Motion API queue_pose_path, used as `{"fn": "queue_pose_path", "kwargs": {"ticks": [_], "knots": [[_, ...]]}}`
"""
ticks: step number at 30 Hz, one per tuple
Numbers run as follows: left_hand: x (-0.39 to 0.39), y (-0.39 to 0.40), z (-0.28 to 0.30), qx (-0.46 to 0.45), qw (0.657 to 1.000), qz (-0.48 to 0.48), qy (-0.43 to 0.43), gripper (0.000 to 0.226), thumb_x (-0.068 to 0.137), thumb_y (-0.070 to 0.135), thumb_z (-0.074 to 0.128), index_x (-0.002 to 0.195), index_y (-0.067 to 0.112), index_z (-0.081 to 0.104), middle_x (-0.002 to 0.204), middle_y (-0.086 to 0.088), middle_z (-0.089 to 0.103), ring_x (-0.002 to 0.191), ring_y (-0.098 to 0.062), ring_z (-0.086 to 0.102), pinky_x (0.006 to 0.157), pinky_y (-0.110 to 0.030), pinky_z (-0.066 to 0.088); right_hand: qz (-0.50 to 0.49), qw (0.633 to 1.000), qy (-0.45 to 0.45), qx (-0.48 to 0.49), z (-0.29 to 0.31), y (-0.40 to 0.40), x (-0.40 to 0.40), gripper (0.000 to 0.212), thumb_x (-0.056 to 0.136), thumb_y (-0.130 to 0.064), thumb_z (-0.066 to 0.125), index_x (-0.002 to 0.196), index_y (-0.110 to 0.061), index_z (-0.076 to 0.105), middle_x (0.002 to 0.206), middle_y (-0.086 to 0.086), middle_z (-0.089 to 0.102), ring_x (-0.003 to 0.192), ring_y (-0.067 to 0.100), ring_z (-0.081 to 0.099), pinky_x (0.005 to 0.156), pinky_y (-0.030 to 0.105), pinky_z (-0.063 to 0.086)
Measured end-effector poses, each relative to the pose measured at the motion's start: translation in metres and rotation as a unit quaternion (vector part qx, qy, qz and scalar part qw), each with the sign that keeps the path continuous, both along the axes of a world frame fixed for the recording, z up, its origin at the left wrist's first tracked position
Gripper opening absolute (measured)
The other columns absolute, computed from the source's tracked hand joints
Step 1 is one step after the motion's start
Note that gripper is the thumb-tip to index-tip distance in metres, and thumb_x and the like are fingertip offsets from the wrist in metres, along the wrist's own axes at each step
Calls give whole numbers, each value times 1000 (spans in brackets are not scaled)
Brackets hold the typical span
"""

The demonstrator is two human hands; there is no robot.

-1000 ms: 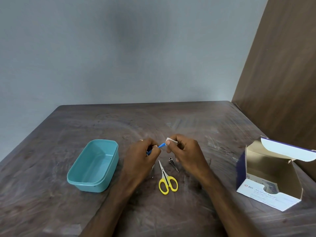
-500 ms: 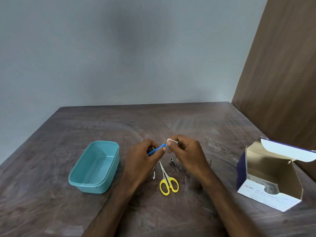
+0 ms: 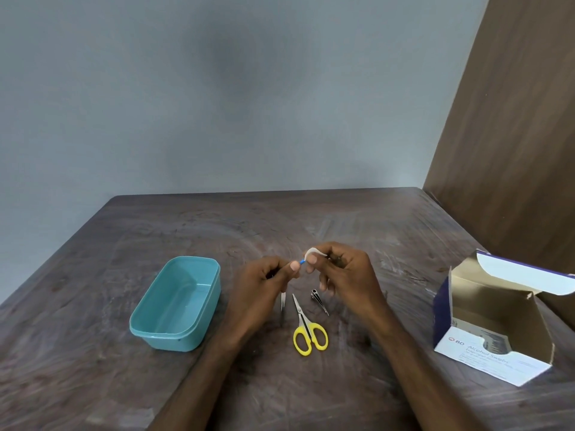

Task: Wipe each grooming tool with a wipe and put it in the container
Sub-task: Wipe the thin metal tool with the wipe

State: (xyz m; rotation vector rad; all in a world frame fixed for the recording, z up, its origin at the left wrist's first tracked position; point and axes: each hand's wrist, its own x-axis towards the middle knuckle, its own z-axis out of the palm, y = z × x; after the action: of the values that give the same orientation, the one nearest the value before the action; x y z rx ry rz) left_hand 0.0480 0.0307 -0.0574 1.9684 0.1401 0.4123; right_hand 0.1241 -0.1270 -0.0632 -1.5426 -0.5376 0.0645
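Lying nearest on the table (image 3: 342, 219): yellow scissors (image 3: 308, 331). Beyond, left hand (image 3: 264, 287) pinching the blue tool (image 3: 301, 261), right hand (image 3: 342, 272) pinching the white wipe (image 3: 312, 254) against its tip. Sitting left: teal container (image 3: 174, 334).

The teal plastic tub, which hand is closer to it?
Left. The left hand, pinching a small blue-tipped tool, hovers just right of the teal plastic tub. The right hand, holding a white wipe, is farther right, beyond the left.
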Motion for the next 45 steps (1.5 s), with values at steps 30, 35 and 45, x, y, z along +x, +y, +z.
{"fn": "queue_pose_path", "kwargs": {"ticks": [30, 35, 45], "knots": [[-1, -11, 5, -155, 986, -50, -20, 17, 90, 12, 66, 104, 4, 69, 76, -11, 75, 47, -23, 56, 46, -30, 47, 16, 992, 112, 63, 1, 3, -2, 35, 76, -25, 82, 87, -13, 51, 66, 9, 55, 39, 19, 42, 39, 24, 33], [-1, -12, 5, -130, 990, -52, -19, 25, 86, 7, 71, 110, 8, 68, 82, -5, 78, 51, -17, 63, 49, -27, 52, -31, 995, 83, 47, 2, 2, -2, 14, 80, -19, 82, 85, -13, 71, 72, 1, 67, 45, 15, 46, 39, 23, 35], [0, -12, 8, -149, 988, -33, -11, 45, 83, 5, 74, 116, 22, 49, 73, -2, 77, 47, -14, 62, 51, -26, 53, 9, 990, 131, 56, 1, 4, -7, 14, 87, -25, 74, 96, -14, 77, 70, 13, 62, 49, 14, 48, 41, 23, 37]]}}
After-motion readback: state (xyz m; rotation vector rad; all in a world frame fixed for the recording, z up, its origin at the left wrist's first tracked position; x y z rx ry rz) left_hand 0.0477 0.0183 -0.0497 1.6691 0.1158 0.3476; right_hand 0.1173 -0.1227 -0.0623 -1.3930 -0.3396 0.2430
